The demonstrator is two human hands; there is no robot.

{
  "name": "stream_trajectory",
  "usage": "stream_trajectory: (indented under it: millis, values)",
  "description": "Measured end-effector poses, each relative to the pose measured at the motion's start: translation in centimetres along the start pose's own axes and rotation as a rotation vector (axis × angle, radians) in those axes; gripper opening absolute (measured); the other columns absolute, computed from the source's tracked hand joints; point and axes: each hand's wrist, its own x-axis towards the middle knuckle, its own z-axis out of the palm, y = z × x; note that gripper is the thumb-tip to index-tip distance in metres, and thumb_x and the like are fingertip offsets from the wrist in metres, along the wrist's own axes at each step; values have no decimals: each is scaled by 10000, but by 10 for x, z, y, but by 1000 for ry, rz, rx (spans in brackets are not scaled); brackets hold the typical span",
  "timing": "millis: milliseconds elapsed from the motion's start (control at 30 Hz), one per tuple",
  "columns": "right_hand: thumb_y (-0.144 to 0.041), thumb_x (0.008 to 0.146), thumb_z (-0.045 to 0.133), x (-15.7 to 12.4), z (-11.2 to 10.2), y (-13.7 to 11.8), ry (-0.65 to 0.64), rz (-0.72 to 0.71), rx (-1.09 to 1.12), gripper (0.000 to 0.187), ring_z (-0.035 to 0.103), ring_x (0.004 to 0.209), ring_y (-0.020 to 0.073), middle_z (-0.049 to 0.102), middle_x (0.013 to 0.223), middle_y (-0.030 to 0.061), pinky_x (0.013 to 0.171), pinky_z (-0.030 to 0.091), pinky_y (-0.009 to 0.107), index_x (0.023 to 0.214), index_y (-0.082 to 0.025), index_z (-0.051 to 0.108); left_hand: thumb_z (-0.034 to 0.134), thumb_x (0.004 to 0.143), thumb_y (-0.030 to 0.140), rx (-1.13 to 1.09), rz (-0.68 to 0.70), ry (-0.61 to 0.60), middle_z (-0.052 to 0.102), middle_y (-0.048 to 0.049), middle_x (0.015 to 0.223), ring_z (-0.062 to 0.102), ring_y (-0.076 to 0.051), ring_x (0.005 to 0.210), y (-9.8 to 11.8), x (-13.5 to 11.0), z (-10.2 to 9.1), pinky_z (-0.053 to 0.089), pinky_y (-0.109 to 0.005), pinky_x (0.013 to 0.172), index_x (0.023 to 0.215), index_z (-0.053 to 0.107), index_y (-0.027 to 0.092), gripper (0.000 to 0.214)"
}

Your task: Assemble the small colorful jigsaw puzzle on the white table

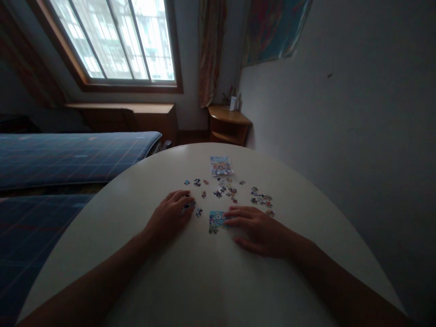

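A partly joined jigsaw block (215, 220) lies on the round white table (204, 281) in front of me. My right hand (259, 229) rests flat beside it, fingers stretched out, fingertips touching its right edge. My left hand (170, 214) lies palm down to the left, its fingers curled over a loose puzzle piece (188, 207). Several loose pieces (229, 190) are scattered farther back. A small colourful reference picture (220, 165) lies beyond them.
A grey wall (340, 113) runs close along the table's right side. A bed with a blue plaid cover (68, 154) stands to the left. A wooden corner shelf (228, 122) and a window (119, 41) are at the back.
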Motion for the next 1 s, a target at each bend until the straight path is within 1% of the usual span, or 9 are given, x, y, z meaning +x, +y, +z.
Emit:
stream_trajectory:
  millis: [167,300,400,467,600,700,800,900,1000]
  values:
    - [-315,904,586,-2,6,11,125,177,-133,474,507,1320,281,583,1386,135,1088,405,537,1361,-213,514,505,962,290,-20,-10,-8,607,-89,1320,539,-262,1217,2,1,-1,468,-466,1050,1144,674,200,264]
    - [-447,941,523,-8,15,30,225,375,-286,564,436,1376,321,520,1446,160,1124,356,558,1435,-191,429,489,970,299,-6,-15,-20,615,-80,1311,542,-255,1214,4,0,-1,481,-456,1041,1144,675,210,270]
    - [-556,955,440,-15,23,44,314,529,-394,612,415,1390,340,505,1459,161,1137,341,553,1453,-201,411,484,973,291,-2,8,-3,633,-84,1281,552,-247,1202,2,0,1,485,-449,1039,1135,678,207,266]
    - [-591,959,381,-17,27,50,297,633,-437,647,380,1415,344,477,1487,157,1158,318,537,1464,-187,405,490,975,293,-4,35,27,643,-83,1262,563,-248,1181,-1,0,4,500,-458,1022,1125,680,205,258]
    - [-572,973,294,-15,26,47,119,817,-429,697,276,1470,336,365,1570,144,1197,256,506,1501,-122,369,501,974,278,-19,106,107,666,-84,1212,593,-257,1121,-3,1,9,547,-488,949,1084,686,213,225]
    - [-567,976,281,-10,21,39,36,836,-400,702,229,1491,308,304,1605,108,1214,219,489,1523,-130,337,513,974,257,-70,224,110,667,-80,1212,596,-244,1127,3,-1,7,541,-491,966,1130,666,220,221]
    - [-566,979,278,-9,18,35,6,787,-377,697,213,1499,284,276,1617,93,1224,197,478,1532,-144,319,553,958,247,-116,394,19,623,-73,1315,552,-245,1225,15,-5,4,495,-502,1033,1262,605,251,309]
    - [-575,979,284,-10,18,37,18,729,-367,686,221,1497,276,286,1613,102,1224,209,462,1520,-156,346,588,930,223,-126,498,-88,588,-56,1377,525,-259,1270,23,-9,3,495,-492,1031,1261,602,274,336]
    - [-579,980,295,-11,19,40,46,680,-369,674,247,1489,279,313,1601,115,1220,228,453,1496,-156,385,574,939,226,-132,535,-139,591,-53,1377,516,-267,1281,25,-9,2,494,-492,1021,1220,616,265,287]
